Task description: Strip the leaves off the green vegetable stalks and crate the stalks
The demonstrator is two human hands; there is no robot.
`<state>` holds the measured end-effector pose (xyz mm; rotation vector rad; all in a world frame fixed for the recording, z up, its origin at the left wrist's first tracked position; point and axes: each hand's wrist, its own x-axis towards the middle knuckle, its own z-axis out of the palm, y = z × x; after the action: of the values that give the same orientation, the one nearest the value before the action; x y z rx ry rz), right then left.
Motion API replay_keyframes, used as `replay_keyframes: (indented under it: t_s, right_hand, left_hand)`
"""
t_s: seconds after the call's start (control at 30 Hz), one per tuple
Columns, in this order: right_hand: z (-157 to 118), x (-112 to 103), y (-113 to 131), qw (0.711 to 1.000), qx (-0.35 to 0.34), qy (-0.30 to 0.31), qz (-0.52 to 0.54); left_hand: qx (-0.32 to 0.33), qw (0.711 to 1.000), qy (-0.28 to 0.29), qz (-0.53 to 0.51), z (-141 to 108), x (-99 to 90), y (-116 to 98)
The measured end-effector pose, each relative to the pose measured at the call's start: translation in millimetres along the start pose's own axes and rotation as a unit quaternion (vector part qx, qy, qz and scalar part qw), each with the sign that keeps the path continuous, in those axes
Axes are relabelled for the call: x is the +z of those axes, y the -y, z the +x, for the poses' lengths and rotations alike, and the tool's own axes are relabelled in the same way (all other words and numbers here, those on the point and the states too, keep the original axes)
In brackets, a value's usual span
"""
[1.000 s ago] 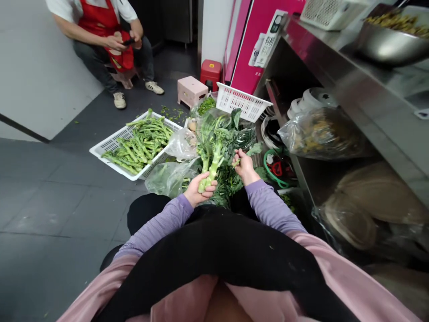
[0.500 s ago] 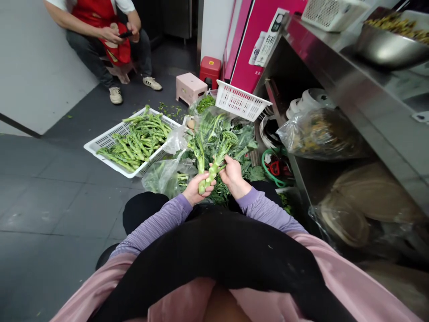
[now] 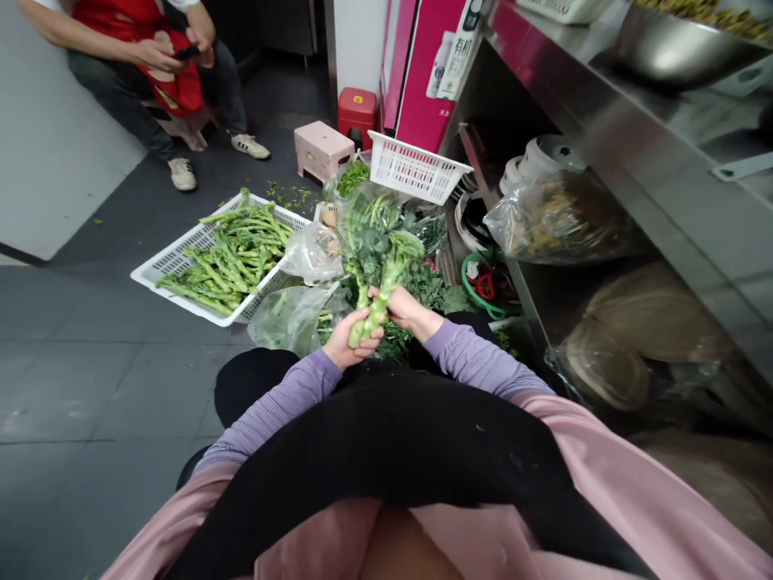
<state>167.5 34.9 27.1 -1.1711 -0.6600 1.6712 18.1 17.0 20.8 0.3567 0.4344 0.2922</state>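
My left hand (image 3: 353, 338) is closed round the lower ends of thick green vegetable stalks (image 3: 379, 309) with leafy, broccoli-like tops. Behind the same stalks is my right hand (image 3: 403, 306), its fingers bent against them and partly hidden; what they pinch is not clear. Leafy greens (image 3: 431, 300) lie on the floor under and beyond my hands. To the left of them are clear plastic bags (image 3: 283, 322), and further left a white basket (image 3: 175, 259) holds many long green stalks (image 3: 233, 258).
A white slotted basket (image 3: 416, 167) leans beyond the greens, near a pink stool (image 3: 324, 150) and a red stool (image 3: 357, 113). At the upper left sits a person (image 3: 114, 48) holding a phone. Steel shelving (image 3: 604, 137) with bagged goods fills the right side.
The camera view has shifted, so the surroundings appear further left and higher. My right hand has moved in behind the stalks, closer to my left hand, which keeps its hold.
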Motion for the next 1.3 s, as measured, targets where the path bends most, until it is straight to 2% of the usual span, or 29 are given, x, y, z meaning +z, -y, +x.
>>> replay_keyframes:
  t_s: [0.07,0.1,0.17,0.27,0.4,0.5,0.57,0.67,0.8,0.87,0.9,1.0,1.07,1.1,1.17,1.3]
  right_hand:
    - [-5,0,2,0.998,-0.034,-0.02,0.056]
    - [-8,0,5,0.995,-0.055,-0.011,0.088]
    - [-14,-1,14,0.988,-0.079,0.037,0.131]
    - [-19,0,27,0.983,-0.074,0.092,0.144]
    - [-17,0,31,0.985,0.001,0.125,0.12]
    - [-15,-4,31,0.983,0.063,0.15,0.082]
    - [-16,-7,33,0.981,0.094,0.159,0.058]
    - [-21,-9,38,0.973,0.139,0.183,0.026]
    - [-26,-14,38,0.969,0.141,0.2,-0.031]
    - [-23,-19,28,0.978,0.107,0.146,-0.103]
    - [-19,-22,22,0.982,0.084,0.096,-0.137]
    - [1,-33,0,0.973,0.041,-0.119,-0.192]
    - [17,-44,-10,0.952,0.054,-0.221,-0.203]
    - [25,-51,-13,0.943,0.067,-0.247,-0.213]
    - [38,-66,-13,0.93,0.095,-0.262,-0.241]
    - [46,-86,-4,0.896,0.12,-0.284,-0.32]
  left_hand:
    - [0.021,1.0,0.001,-0.022,0,-1.4,-5]
    - [0.012,1.0,0.002,-0.024,0,-2.3,-7]
    - [-0.024,0.999,0.008,-0.02,1,-4.5,-9]
    - [-0.049,0.999,0.016,-0.014,3,-7.9,-7]
    - [-0.066,0.996,0.016,0.055,0,-6.8,-4]
    - [-0.04,0.991,-0.022,0.129,-5,-0.7,-1]
    - [-0.025,0.988,-0.039,0.149,-8,3.6,1]
    - [-0.043,0.985,-0.036,0.164,-11,6.9,5]
    - [-0.053,0.981,-0.044,0.183,-14,10.1,5]
    - [-0.045,0.978,-0.061,0.194,-17,13.6,3]
    - [-0.035,0.977,-0.074,0.199,-18,15.5,2]
    - [0.039,0.965,-0.146,0.216,-18,18.1,-2]
    - [0.114,0.946,-0.207,0.223,-15,14.7,-6]
    - [0.151,0.935,-0.233,0.222,-12,11.4,-8]
    - [0.21,0.915,-0.27,0.212,-4,2.5,-11]
    - [0.289,0.876,-0.323,0.214,10,-16.3,-11]
